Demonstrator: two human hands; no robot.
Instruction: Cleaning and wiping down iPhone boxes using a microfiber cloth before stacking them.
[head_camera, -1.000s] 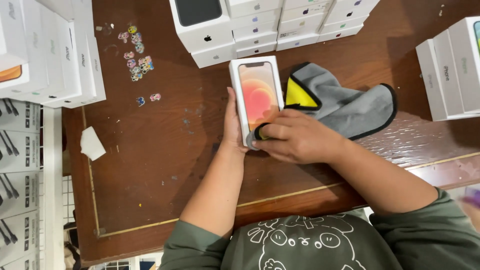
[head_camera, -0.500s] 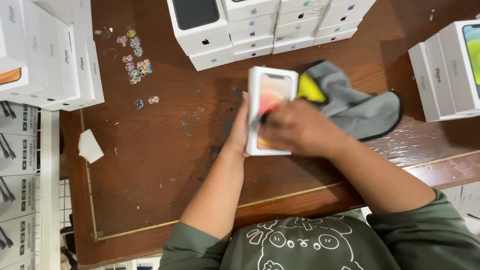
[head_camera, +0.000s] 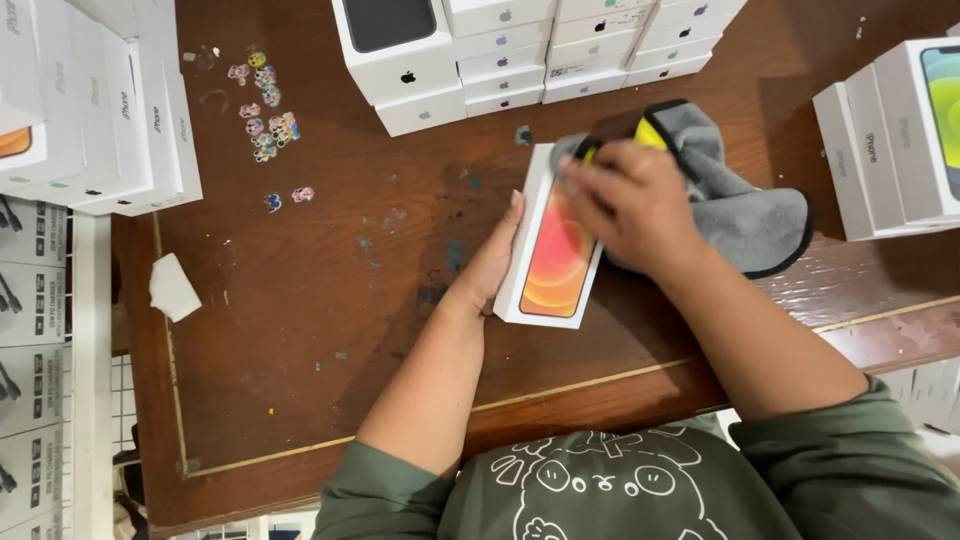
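A white phone box (head_camera: 553, 262) with an orange picture on its lid lies on the brown wooden table (head_camera: 300, 340), tilted a little to the right. My left hand (head_camera: 493, 262) holds its left long side. My right hand (head_camera: 630, 205) presses a grey cloth (head_camera: 735, 215) with black edging and a yellow patch onto the box's far end. The cloth trails off to the right across the table.
Stacks of white phone boxes (head_camera: 500, 50) stand at the far edge, more at the left (head_camera: 95, 110) and right (head_camera: 900, 140). Small colourful stickers (head_camera: 265, 110) and a scrap of white paper (head_camera: 172, 287) lie on the table's left part.
My right hand has slid the cloth from the box's near end up to its far end. The box has turned slightly, its near end swinging rightward, with my left hand still on its side.
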